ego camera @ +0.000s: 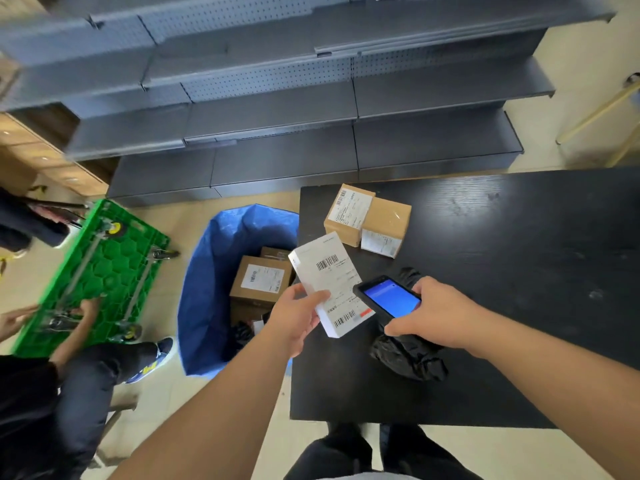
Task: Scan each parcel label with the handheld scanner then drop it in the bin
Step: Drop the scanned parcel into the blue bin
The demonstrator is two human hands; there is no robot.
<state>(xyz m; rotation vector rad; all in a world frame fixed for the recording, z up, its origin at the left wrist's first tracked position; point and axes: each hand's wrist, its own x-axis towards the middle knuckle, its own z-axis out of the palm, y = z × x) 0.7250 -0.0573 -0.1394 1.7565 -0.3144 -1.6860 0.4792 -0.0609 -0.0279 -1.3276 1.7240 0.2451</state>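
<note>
My left hand (298, 315) grips a flat white parcel (329, 271) by its lower left edge, label with barcodes facing up, over the table's left edge. My right hand (434, 315) holds a black handheld scanner (389, 297) with a lit blue screen, its tip over the parcel's lower right corner. To the left on the floor stands a bin lined with a blue bag (214, 289); labelled cardboard boxes (259, 280) lie inside. Two brown boxes (367, 220) with labels sit on the black table (519, 271). A black plastic parcel (410, 358) lies under my right hand.
Grey empty shelving (277, 116) stands behind the table and bin. At the left a person (69, 393) crouches beside an overturned green trolley (100, 271). My legs (363, 452) stand at the table's near edge.
</note>
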